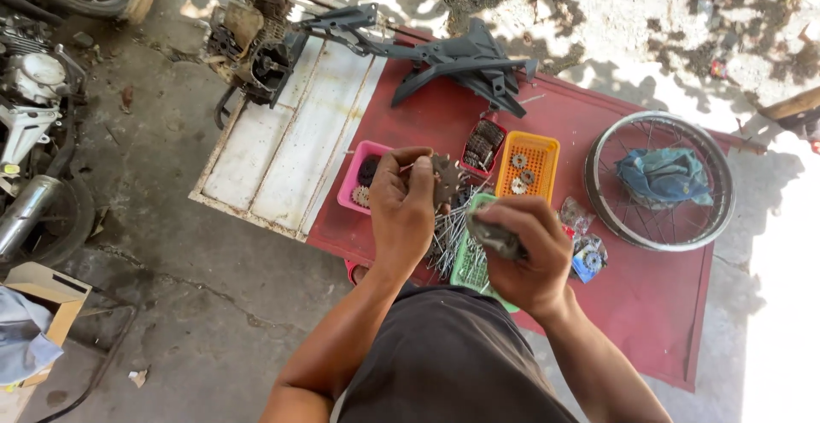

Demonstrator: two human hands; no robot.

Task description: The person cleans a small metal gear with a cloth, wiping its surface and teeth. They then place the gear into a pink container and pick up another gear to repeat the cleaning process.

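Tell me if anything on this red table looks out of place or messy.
A blue-green rag lies bunched inside the spoked wheel rim, and loose metal spokes sprawl in an untidy heap between the pink tray and green tray.

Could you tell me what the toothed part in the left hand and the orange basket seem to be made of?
The sprocket looks like dull, grimy grey metal, with hard-cut teeth. The orange basket looks like moulded plastic: bright, even colour and a fine lattice.
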